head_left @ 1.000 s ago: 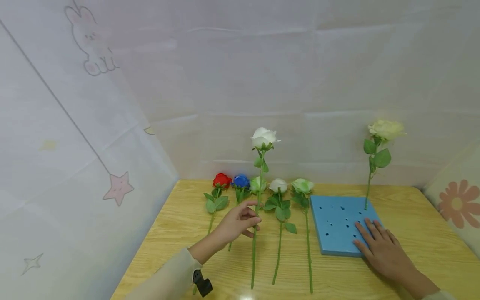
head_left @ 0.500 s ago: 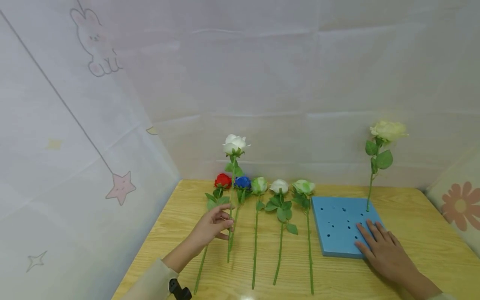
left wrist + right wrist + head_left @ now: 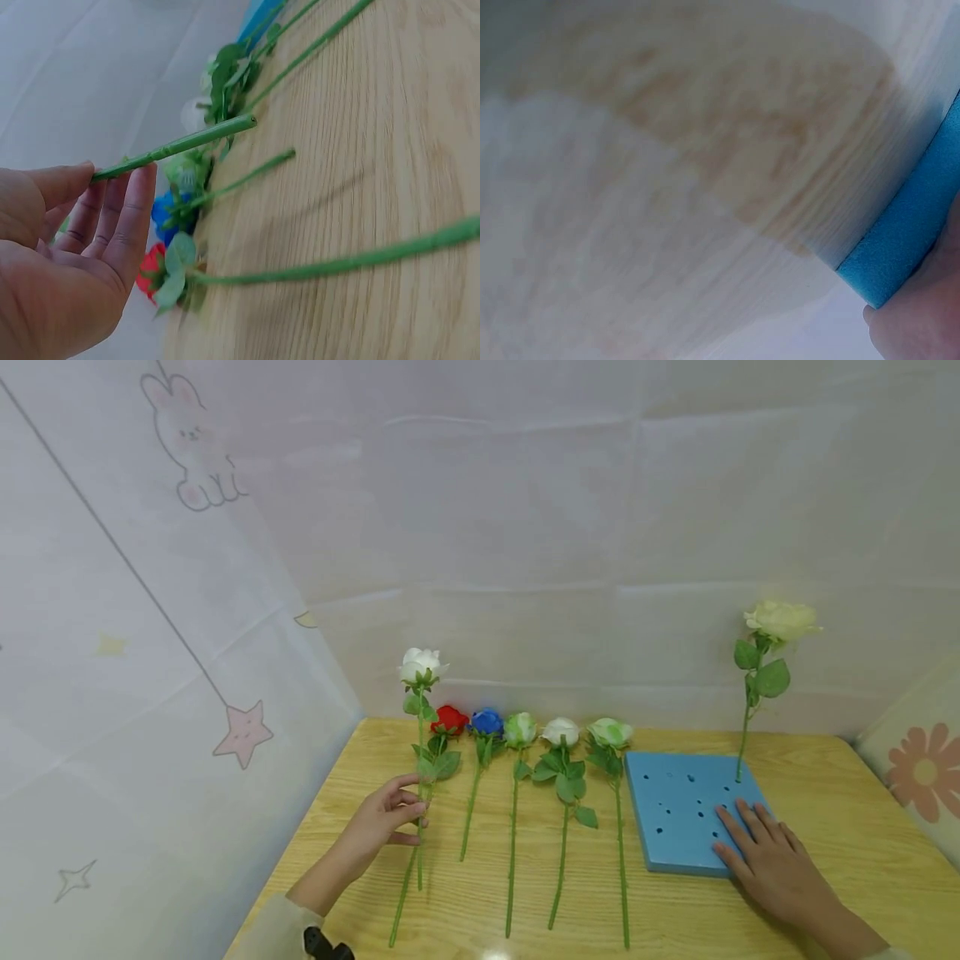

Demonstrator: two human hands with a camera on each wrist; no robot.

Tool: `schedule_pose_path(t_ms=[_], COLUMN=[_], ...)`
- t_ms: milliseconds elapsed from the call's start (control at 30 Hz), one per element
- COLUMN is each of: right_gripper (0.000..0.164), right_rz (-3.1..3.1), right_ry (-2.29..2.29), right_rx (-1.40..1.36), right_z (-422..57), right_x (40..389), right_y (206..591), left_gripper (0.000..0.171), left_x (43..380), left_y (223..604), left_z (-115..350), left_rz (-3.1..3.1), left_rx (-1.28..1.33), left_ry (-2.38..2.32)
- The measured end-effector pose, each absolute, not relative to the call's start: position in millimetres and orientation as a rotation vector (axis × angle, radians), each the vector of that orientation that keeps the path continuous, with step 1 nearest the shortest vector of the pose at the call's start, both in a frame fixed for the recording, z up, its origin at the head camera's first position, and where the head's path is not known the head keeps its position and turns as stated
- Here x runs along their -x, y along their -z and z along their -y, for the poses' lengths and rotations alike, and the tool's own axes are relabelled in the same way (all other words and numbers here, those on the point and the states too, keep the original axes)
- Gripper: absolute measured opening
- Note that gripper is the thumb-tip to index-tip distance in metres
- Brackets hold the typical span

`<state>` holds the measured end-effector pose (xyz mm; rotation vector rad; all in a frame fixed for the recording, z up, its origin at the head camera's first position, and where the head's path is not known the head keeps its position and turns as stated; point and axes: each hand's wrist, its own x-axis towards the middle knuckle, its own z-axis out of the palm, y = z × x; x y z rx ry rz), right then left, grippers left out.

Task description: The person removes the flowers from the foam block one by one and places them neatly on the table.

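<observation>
My left hand (image 3: pixel 378 822) pinches the green stem of a white artificial rose (image 3: pixel 422 667) between thumb and fingers, holding it upright over the left side of the table. In the left wrist view, the cut end of that stem (image 3: pixel 199 140) points away above the wood. Behind it lies a red rose (image 3: pixel 449 720), its stem partly covered by the held one. My right hand (image 3: pixel 776 868) rests with fingers spread on the near right corner of a blue foam board (image 3: pixel 678 852) dotted with holes. A pale yellow rose (image 3: pixel 782 621) stands in the board's far right part.
A blue rose (image 3: pixel 487 722), a green-white rose (image 3: pixel 520 729), a white rose (image 3: pixel 560 732) and another green-white rose (image 3: pixel 611 732) lie in a row on the wooden table (image 3: pixel 570 935), heads toward the back. A pale cloth backdrop (image 3: pixel 525 510) rises behind.
My left hand has carried the white rose leftward, from over the green-white rose, past the blue one, to the red one, and somewhat lower. My right hand stays on the board.
</observation>
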<state>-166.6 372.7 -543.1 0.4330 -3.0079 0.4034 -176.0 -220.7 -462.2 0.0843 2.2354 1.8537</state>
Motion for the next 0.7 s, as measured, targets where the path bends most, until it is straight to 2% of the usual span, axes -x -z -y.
schedule_pose_path(t_ms=[700], right_gripper=[0.069], right_rz=[3.004], right_ry=[-0.415], right_rx=[-0.436], right_z=[-371.5], right_x=[165.8], right_y=[540.3], left_gripper=[0.056], left_x=[189.3], left_y=[489.9], left_z=[271.2], left_rz=[-2.365], left_rx=[-0.026], left_ry=[-1.718])
